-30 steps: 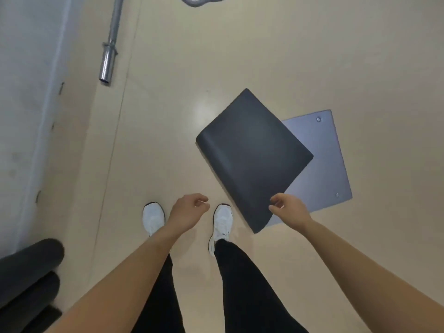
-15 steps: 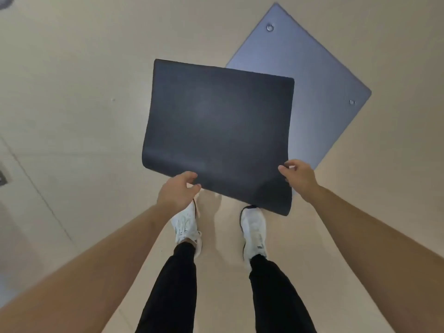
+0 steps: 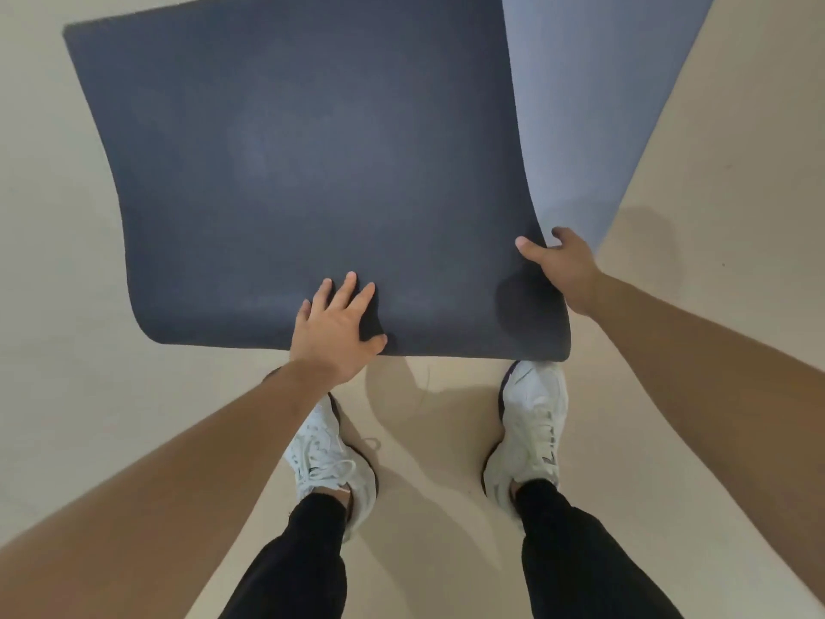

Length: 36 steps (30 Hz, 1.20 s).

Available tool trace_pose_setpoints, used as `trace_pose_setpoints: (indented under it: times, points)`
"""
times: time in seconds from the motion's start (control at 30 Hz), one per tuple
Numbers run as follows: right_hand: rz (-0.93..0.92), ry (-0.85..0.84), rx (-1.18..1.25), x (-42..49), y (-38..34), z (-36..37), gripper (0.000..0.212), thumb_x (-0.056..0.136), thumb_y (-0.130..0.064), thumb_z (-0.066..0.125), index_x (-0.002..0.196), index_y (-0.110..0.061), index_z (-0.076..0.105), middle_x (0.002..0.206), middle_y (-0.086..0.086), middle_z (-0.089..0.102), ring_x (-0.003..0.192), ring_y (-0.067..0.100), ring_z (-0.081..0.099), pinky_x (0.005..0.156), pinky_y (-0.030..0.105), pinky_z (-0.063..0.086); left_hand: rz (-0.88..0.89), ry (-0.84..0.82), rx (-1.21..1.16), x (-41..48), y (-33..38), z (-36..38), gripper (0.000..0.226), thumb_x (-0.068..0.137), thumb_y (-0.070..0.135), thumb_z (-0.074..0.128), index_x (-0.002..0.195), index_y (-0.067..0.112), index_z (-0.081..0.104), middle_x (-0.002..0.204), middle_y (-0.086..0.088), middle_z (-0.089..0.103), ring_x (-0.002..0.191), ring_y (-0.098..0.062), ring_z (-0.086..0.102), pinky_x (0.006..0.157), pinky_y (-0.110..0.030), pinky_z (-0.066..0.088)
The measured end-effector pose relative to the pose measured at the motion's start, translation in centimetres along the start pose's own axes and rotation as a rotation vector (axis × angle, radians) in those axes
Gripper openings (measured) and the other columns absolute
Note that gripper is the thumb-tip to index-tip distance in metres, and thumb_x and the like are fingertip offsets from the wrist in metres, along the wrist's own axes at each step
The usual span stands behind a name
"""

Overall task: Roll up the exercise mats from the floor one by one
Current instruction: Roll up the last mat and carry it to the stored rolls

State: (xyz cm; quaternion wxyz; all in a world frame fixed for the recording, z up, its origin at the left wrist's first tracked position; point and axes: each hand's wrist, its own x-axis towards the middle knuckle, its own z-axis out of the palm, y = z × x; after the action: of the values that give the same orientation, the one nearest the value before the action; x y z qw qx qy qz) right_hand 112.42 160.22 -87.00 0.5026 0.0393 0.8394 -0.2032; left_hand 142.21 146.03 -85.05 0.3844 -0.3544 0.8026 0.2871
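Rubbery and dark, the dark mat (image 3: 312,172) lies spread on the floor (image 3: 53,306) just in front of my feet. Its far right part overlaps the lighter mat (image 3: 589,105) beneath it. My left hand (image 3: 335,328) rests flat on the near edge with fingers straight and spread, the thumb at the lip, pressing rather than gripping. My right hand (image 3: 558,265) has hold of the right side edge near the corner, thumb on top and fingers curled round behind the raised edge.

I judge the roll is only about to begin, and the start is where it can go wrong. Both hands sit on the right half of the edge, so the near left corner is unattended. If I turn the edge over like this, that corner may lag and the roll will run crooked. A loose first turn would leave a slack core. The toe of my right shoe (image 3: 531,413) is right at the mat's edge and could pin it. Friction may also drag the lighter mat along.
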Motion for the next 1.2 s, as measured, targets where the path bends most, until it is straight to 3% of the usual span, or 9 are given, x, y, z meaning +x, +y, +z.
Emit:
trace_pose_setpoints:
  times: [0.23,0.33,0.4,0.47,0.53,0.7,0.87,0.97,1.2]
  points:
    - [-0.133,0.07,0.217,3.8,-5.7,-1.3,0.084,0.074,-0.051,0.083,0.144,-0.015,0.053,0.138,0.008,0.062,0.12,0.025,0.064,0.107,0.043,0.051,0.02,-0.216,0.088,0.7,0.1,-3.6,0.082,0.097,0.058,0.052,0.163,0.038,0.008,0.172,0.01,0.0,0.158,-0.024,0.004,0.123,-0.047,0.023]
    - [-0.271,0.071,0.18,1.5,-7.2,-1.9,0.045,0.088,-0.035,0.074,0.131,-0.021,0.068,0.09,0.01,0.069,0.082,0.013,0.065,0.092,0.033,0.057,0.021,-0.324,0.168,1.0,0.7,-7.3,0.075,0.097,0.057,0.053,0.161,0.04,0.02,0.17,0.01,0.018,0.153,-0.024,0.025,0.117,-0.044,0.033]
    - [-0.339,0.095,0.187,-1.4,-7.5,-2.5,0.033,0.096,-0.025,0.069,0.129,-0.022,0.071,0.07,-0.001,0.045,0.066,0.01,0.044,0.075,0.02,0.046,0.018,-0.238,0.15,1.1,1.8,-10.6,0.068,0.098,0.053,0.054,0.159,0.037,0.029,0.162,0.005,0.039,0.144,-0.025,0.041,0.11,-0.041,0.04]
    - [-0.385,0.084,0.252,-4.7,-7.1,-3.0,0.03,0.098,-0.02,0.067,0.128,-0.022,0.071,0.071,-0.004,0.045,0.067,0.011,0.046,0.073,0.016,0.044,0.065,-0.024,0.072,1.1,4.1,-14.3,0.071,0.098,0.045,0.059,0.161,0.03,0.027,0.158,0.002,0.044,0.141,-0.026,0.044,0.107,-0.042,0.043]
    - [-0.391,0.022,0.333,-8.1,-6.1,-3.5,0.031,0.099,-0.019,0.066,0.129,-0.023,0.071,0.09,-0.006,0.071,0.085,0.011,0.068,0.088,0.021,0.053,0.196,0.159,0.031,1.0,7.5,-18.2,0.082,0.097,0.038,0.064,0.163,0.026,0.018,0.164,0.001,0.033,0.145,-0.026,0.038,0.109,-0.043,0.042]
    - [-0.337,0.005,0.385,-14.5,-3.5,-4.6,0.032,0.096,-0.017,0.069,0.126,-0.029,0.072,0.112,-0.003,0.074,0.105,0.011,0.07,0.097,0.024,0.053,0.635,0.427,0.462,1.7,16.7,-27.1,0.108,0.083,0.043,0.078,0.164,0.029,0.008,0.171,-0.016,0.001,0.155,-0.042,0.012,0.124,-0.056,0.024]
    - [-0.288,-0.06,0.403,-17.6,-1.3,-5.9,0.032,0.096,-0.01,0.069,0.126,-0.018,0.073,0.109,-0.006,0.071,0.102,0.007,0.069,0.09,0.014,0.051,0.774,0.434,0.843,1.7,21.1,-32.7,0.055,0.091,0.053,0.067,0.141,0.035,0.054,0.166,-0.005,0.028,0.157,-0.042,0.004,0.121,-0.07,0.003]
    - [-0.24,-0.105,0.417,-18.5,-1.0,-7.1,0.03,0.093,-0.007,0.071,0.122,-0.015,0.075,0.11,-0.006,0.074,0.105,0.016,0.071,0.097,0.022,0.054,0.824,0.346,0.922,0.5,22.0,-33.0,0.031,0.097,0.044,0.063,0.124,0.029,0.062,0.132,0.005,0.064,0.151,-0.028,0.03,0.124,-0.06,0.006]
    - [-0.379,-0.096,0.41,-19.0,-7.9,-11.8,0.056,0.083,-0.023,0.085,0.134,-0.023,0.062,0.118,-0.008,0.072,0.105,0.007,0.07,0.096,0.022,0.053,0.925,0.514,0.799,-4.5,20.2,-31.4,0.015,0.091,0.039,0.071,0.099,0.026,0.07,0.087,0.01,0.066,0.104,-0.023,0.056,0.118,-0.052,0.02]
